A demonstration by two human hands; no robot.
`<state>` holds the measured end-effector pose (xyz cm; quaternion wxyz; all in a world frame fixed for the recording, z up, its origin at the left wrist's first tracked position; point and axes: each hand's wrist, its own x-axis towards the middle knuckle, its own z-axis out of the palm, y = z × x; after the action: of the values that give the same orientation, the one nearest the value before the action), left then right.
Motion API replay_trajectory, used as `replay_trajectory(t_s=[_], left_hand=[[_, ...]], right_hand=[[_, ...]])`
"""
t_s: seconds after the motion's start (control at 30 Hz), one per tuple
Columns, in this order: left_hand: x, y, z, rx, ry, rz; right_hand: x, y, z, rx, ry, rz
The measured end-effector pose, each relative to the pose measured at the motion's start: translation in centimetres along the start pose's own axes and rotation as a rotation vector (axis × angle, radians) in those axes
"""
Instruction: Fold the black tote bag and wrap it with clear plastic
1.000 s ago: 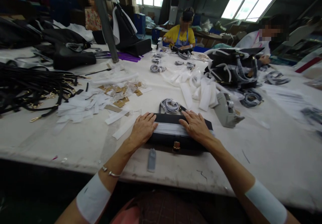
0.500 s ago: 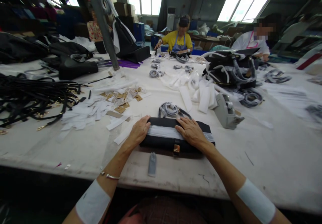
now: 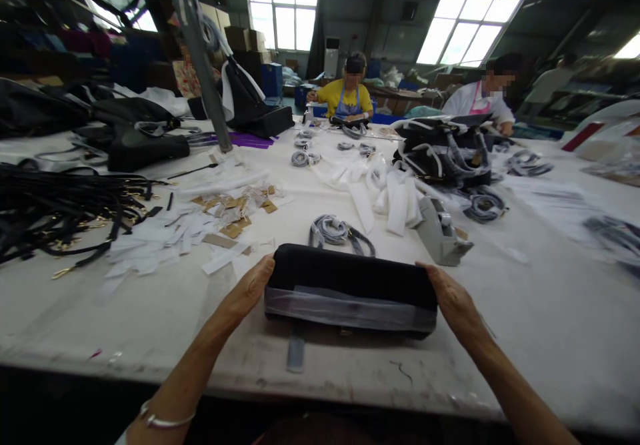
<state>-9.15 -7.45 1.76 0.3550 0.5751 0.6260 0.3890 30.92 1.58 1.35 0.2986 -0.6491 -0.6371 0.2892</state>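
A black bag (image 3: 345,275) with a band of translucent wrapping along its lower front is tilted up at the near side of the table. My left hand (image 3: 256,283) grips its left end, and my right hand (image 3: 450,295) holds the right end; the far fingers of both are hidden behind it. Just beyond the bag lies a coiled grey wrapped strap (image 3: 334,230). Below its lower edge, a small grey wrapped piece (image 3: 295,354) rests on the white table (image 3: 225,348). The bag's clasp is mostly out of sight.
White strips (image 3: 160,241) and brown tags (image 3: 235,228) lie left of centre, beside black straps (image 3: 65,211). A grey tape dispenser (image 3: 443,235) stands at right, near wrapped black bags (image 3: 445,148). A metal post (image 3: 207,71) rises at left. People sit across the table.
The bag has been lifted and tipped up, so its clasp has turned down out of view. Both hands have moved from its top to its ends. The camera view has shifted slightly.
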Motion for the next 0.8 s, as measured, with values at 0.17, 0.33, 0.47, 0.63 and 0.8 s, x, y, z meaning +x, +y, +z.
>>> replay_trajectory(t_s=[0.17, 0.33, 0.47, 0.63, 0.8], left_hand=[[-1.0, -0.6, 1.1, -0.152, 0.077, -0.005], [-2.9, -2.2, 0.9, -0.157, -0.025, -0.076], [-2.3, -1.5, 1.5, -0.195, -0.06, -0.209], [-0.7, -0.8, 1.5, -0.168, -0.072, -0.32], [0.7, -0.3, 0.0, -0.228, -0.262, -0.491]], right_hand=[[-0.3, -0.6, 2.1, 0.033, 0.014, 0.05], [-0.7, -0.1, 1.6, 0.309, -0.216, 0.197], [-1.1, 1.1, 0.0, 0.418, -0.51, 0.292], [-1.2, 1.1, -1.6, 0.351, -0.737, 0.296], [0.4, 0.4, -1.2, 0.401, -0.767, 0.375]])
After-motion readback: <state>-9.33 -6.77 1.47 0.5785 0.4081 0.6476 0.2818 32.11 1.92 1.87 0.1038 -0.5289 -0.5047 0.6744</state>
